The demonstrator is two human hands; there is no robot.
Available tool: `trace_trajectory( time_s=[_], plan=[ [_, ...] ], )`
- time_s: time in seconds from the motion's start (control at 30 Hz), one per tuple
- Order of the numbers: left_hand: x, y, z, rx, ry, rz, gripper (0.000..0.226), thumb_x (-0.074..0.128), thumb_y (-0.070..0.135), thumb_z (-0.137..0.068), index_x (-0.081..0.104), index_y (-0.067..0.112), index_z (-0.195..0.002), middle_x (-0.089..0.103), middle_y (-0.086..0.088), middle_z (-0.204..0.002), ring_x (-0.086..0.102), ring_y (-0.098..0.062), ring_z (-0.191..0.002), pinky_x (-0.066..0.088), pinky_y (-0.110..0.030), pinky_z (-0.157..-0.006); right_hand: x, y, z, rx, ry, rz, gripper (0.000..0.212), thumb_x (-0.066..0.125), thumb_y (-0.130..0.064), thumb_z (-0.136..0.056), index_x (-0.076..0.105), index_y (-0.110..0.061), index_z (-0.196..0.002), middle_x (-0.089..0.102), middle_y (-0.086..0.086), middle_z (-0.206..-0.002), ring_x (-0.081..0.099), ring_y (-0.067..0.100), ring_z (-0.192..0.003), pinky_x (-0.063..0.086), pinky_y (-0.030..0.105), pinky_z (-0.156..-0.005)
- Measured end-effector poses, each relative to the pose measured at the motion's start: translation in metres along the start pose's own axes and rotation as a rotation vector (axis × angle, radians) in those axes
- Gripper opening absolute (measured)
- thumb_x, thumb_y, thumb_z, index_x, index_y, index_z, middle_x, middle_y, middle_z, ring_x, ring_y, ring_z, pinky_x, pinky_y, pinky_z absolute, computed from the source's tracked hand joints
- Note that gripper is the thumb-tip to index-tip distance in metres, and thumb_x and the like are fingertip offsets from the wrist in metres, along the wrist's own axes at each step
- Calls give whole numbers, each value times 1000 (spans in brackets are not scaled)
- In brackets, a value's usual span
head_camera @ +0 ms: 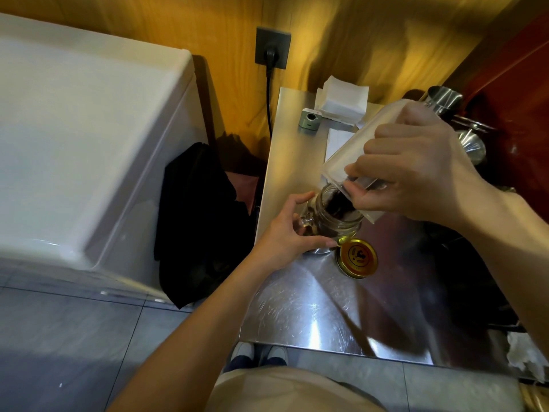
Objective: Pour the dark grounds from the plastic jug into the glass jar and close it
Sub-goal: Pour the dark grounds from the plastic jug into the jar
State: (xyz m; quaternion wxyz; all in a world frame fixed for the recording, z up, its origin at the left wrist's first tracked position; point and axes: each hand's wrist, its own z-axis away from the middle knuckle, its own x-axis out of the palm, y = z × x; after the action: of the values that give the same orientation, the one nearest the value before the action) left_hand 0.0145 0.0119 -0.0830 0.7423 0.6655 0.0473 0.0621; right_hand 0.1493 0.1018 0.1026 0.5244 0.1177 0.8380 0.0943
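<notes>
A scratched stainless-steel counter point(312, 307) stands against a yellow wooden wall, with grey floor tiles below it. The right hand point(421, 171) is closed around a clear, square plastic jug point(353, 153), tipped steeply with its mouth down over the clear glass jar point(335, 215). Dark grounds point(338, 203) slide from the jug's lower corner into the jar's open mouth. The left hand point(288, 230) curls around the jar's side, thumb and fingers wrapped partway about the glass, steadying it on the counter. Just beside the left thumb, on the side towards the right arm, lies the round gold metal lid point(358, 258), flat on the counter. Beyond the right hand sits a stack of white paper filters point(341, 99).
</notes>
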Motion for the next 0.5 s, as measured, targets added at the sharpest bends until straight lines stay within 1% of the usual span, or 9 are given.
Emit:
trace_trajectory(
  time_s=[0.07,0.13,0.2,0.23,0.3,0.33,0.43,0.5],
  plan=[
    [0,-1,0,7,-6,11,80,89,50,-51,42,62,-115,68,-17,-99,59,-13,-73,48,-33,-67,1,-2,0,-26,0,-10,26,62,-18,-82,66,-4,-60,55,8,-46,50,24,-46,34,34,-58],
    [0,-2,-1,10,-13,19,81,90,47,-52,43,62,-115,69,-12,-103,66,-10,-79,50,-25,-72,0,-3,1,-40,11,-22,26,62,-18,-82,66,-5,-61,54,8,-46,48,24,-46,36,34,-58],
    [0,-3,-2,15,-12,14,80,90,45,-52,43,62,-115,68,-8,-103,66,-1,-76,49,-15,-68,-1,-1,1,-44,25,-33,27,60,-18,-83,66,-5,-60,53,7,-46,48,24,-46,38,36,-58],
    [-1,-2,-2,15,-10,13,80,90,45,-52,43,62,-114,68,-6,-103,66,2,-76,48,-13,-67,-2,1,1,-47,24,-37,28,60,-19,-84,66,-5,-61,53,7,-47,48,24,-46,38,36,-58],
    [0,-2,-3,10,-8,16,79,91,45,-52,44,63,-113,68,-2,-106,67,1,-80,49,-12,-68,-2,0,2,-56,18,-37,28,60,-19,-84,66,-4,-61,52,8,-47,47,24,-46,37,36,-58],
    [0,-2,-3,8,-10,19,79,91,44,-52,43,63,-113,68,-2,-105,68,1,-79,49,-12,-68,-2,0,3,-60,20,-32,28,61,-19,-84,66,-4,-61,52,8,-47,47,24,-46,37,36,-57],
    [-1,-3,-3,7,-14,26,78,90,44,-52,44,62,-112,67,0,-97,63,6,-68,47,-9,-61,-2,-1,3,-68,35,-28,29,61,-18,-85,65,-4,-60,51,8,-46,47,24,-46,39,37,-56],
    [-1,-3,-3,6,-13,21,78,90,44,-53,44,57,-115,66,2,-92,61,7,-65,45,-8,-59,-1,-2,3,-92,40,-19,29,60,-17,-85,65,-5,-60,52,8,-47,47,24,-47,39,37,-56]
  ],
)
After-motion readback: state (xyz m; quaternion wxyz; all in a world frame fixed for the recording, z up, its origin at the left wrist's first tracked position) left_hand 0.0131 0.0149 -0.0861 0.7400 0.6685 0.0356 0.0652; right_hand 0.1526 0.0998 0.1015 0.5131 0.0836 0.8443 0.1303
